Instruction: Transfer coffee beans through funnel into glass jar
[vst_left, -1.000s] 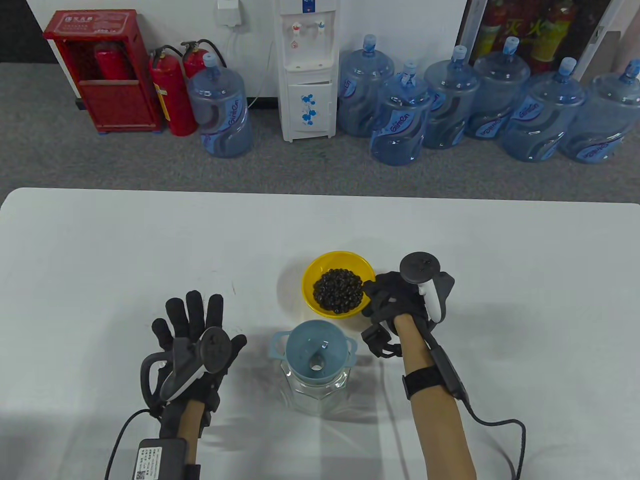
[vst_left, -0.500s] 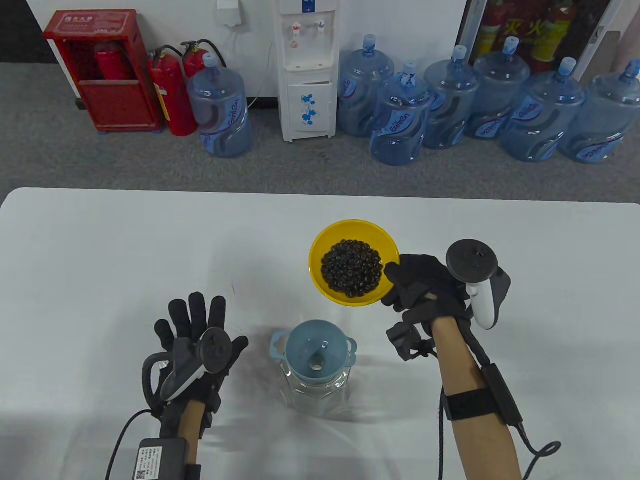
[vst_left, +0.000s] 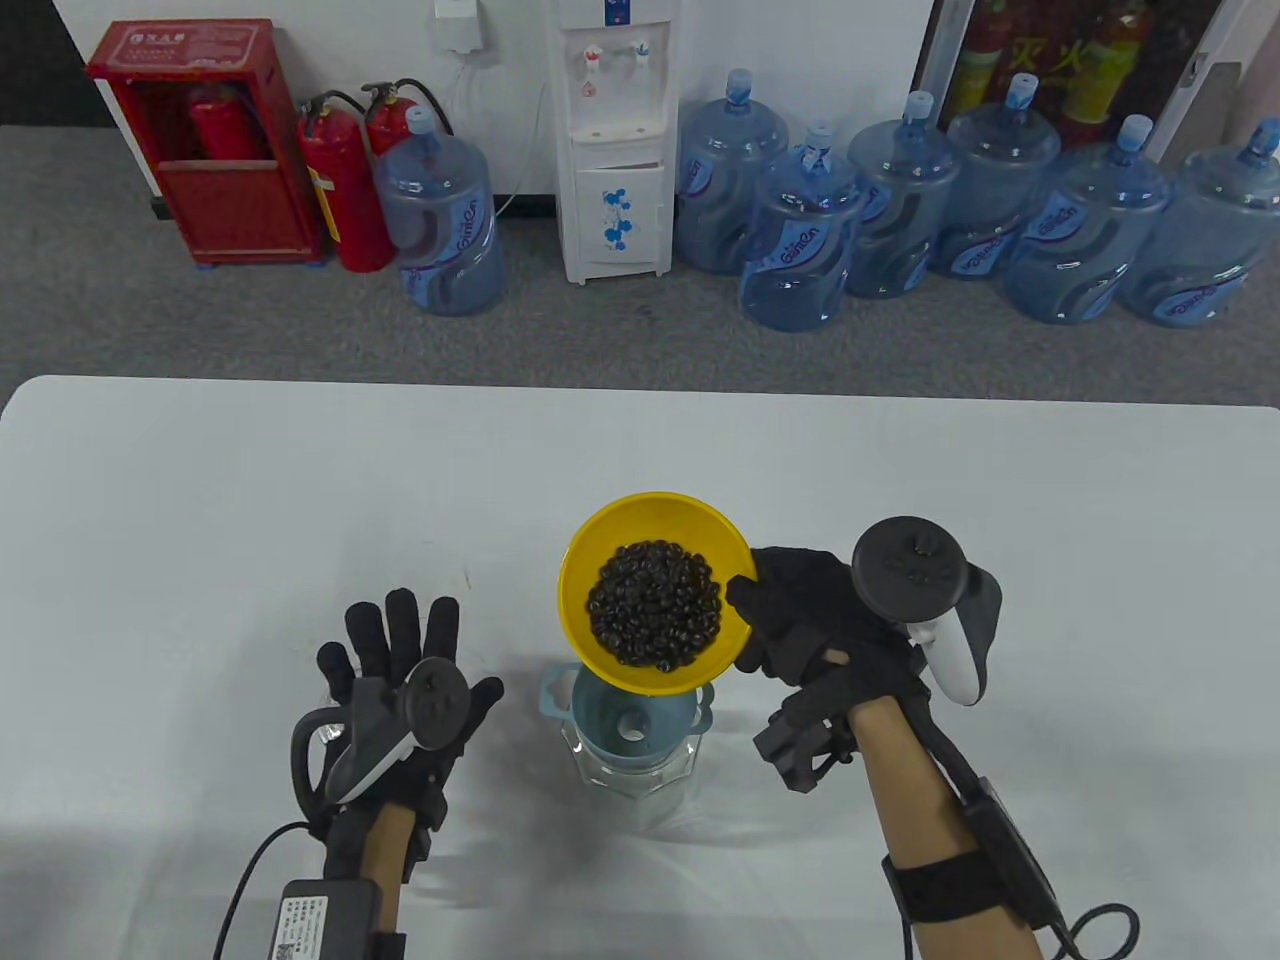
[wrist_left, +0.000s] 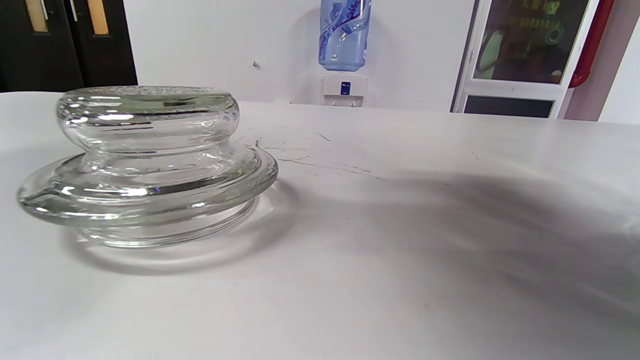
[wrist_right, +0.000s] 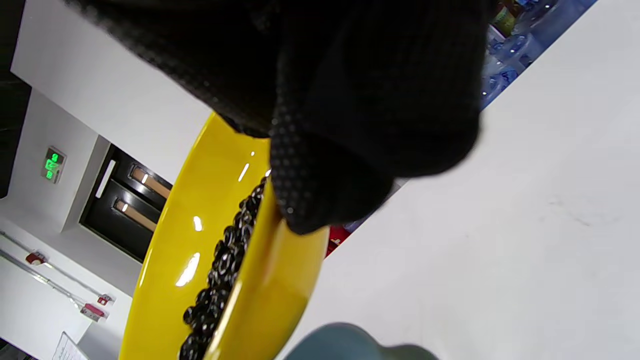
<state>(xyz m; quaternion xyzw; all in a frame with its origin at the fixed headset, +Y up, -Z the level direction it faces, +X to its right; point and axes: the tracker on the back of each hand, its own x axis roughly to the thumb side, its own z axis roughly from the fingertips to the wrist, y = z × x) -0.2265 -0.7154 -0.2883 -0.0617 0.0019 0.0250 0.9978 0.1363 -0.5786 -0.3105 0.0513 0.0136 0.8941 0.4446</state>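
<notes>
My right hand (vst_left: 748, 625) grips the right rim of a yellow bowl (vst_left: 620, 520) of dark coffee beans (vst_left: 655, 617) and holds it in the air, tilted slightly. The bowl's near edge hangs over a blue funnel (vst_left: 640, 730) seated in the mouth of a glass jar (vst_left: 630, 795). In the right wrist view my gloved fingers (wrist_right: 350, 150) clamp the bowl's rim (wrist_right: 215, 220), with the beans (wrist_right: 225, 270) inside and the funnel's edge (wrist_right: 345, 342) below. My left hand (vst_left: 410, 650) is open, fingers spread, left of the jar.
A clear glass lid (wrist_left: 145, 160) lies on the white table (vst_left: 200, 520) close to my left wrist camera. Beyond the table's far edge stand several water bottles (vst_left: 800, 240), a water dispenser (vst_left: 612, 140) and fire extinguishers (vst_left: 345, 180).
My right hand lifted the bowl off the table, then carried it left and toward me until it hangs over the funnel. The left hand has barely moved.
</notes>
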